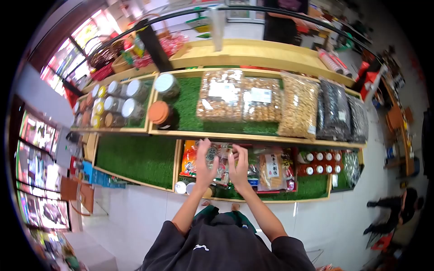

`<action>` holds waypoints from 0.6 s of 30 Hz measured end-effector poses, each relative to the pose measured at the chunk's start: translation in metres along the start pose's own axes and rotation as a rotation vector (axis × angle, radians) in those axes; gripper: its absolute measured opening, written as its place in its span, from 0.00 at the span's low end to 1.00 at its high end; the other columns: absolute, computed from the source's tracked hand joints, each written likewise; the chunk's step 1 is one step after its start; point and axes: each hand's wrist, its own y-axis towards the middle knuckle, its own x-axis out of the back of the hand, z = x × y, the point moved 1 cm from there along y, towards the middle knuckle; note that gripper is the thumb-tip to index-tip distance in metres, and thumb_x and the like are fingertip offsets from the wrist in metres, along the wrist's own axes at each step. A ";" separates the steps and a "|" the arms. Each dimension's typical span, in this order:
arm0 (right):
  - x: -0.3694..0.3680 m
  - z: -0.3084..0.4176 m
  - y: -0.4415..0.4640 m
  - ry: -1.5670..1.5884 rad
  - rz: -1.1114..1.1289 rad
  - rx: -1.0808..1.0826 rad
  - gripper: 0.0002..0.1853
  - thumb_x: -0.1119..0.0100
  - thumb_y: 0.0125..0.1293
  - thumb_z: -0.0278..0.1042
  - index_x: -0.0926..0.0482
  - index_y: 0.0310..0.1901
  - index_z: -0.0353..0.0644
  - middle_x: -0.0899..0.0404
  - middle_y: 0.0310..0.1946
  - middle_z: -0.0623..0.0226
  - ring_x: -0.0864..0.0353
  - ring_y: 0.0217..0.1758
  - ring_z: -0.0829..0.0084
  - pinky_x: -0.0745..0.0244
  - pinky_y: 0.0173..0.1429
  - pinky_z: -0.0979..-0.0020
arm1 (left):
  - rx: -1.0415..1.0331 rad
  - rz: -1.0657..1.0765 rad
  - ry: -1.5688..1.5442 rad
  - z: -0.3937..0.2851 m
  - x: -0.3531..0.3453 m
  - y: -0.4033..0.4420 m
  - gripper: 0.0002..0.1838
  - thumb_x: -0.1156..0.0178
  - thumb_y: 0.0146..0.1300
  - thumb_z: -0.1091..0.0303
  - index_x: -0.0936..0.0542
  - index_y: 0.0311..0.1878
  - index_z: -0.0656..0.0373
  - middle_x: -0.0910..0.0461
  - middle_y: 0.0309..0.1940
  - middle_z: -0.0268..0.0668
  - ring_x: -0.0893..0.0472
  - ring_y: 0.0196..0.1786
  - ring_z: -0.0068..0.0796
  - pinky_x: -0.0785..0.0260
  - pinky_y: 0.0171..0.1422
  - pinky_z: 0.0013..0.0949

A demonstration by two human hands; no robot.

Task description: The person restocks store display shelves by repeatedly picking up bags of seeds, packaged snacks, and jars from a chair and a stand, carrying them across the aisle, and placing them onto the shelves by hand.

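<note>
Both hands are above the packets on the lower shelf, a little apart. My left hand is open, thumb away from the fingers, beside an orange packet. My right hand is also open, its fingers slightly bent and blurred. Between them lies a clear plastic packet with dark and red print; whether the fingertips touch it I cannot tell. Right of my right hand, a clear bag with a white label holds pale, flat pieces. White-lidded jars stand near my left wrist.
Bags of nuts, a bag of pale pieces and dark bags fill the upper shelf. Left of them stand an orange-lidded jar and several more jars. Red bottles with white caps are at lower right. Wooden edges divide the shelves.
</note>
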 end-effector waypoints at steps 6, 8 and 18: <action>-0.101 0.041 -0.069 0.158 0.409 -0.001 0.15 0.46 0.66 0.28 0.28 0.53 0.35 0.27 0.41 0.60 0.26 0.37 0.72 0.29 0.42 0.72 | 0.279 -0.298 0.082 0.033 0.089 -0.088 0.24 0.42 0.60 0.76 0.31 0.61 0.65 0.28 0.58 0.49 0.29 0.62 0.48 0.38 0.66 0.41; -0.145 0.049 -0.107 0.208 0.584 -0.011 0.15 0.45 0.66 0.28 0.28 0.53 0.35 0.25 0.41 0.60 0.25 0.35 0.73 0.28 0.39 0.72 | 0.415 -0.439 0.123 0.056 0.137 -0.122 0.22 0.43 0.61 0.74 0.31 0.60 0.62 0.27 0.56 0.50 0.26 0.60 0.47 0.35 0.63 0.40; -0.310 0.049 -0.311 0.121 1.597 -0.090 0.15 0.42 0.66 0.35 0.26 0.51 0.37 0.23 0.38 0.66 0.20 0.29 0.76 0.26 0.31 0.76 | 1.124 -1.020 -0.031 0.166 0.304 -0.416 0.18 0.43 0.63 0.68 0.27 0.56 0.57 0.19 0.45 0.47 0.18 0.48 0.37 0.26 0.52 0.34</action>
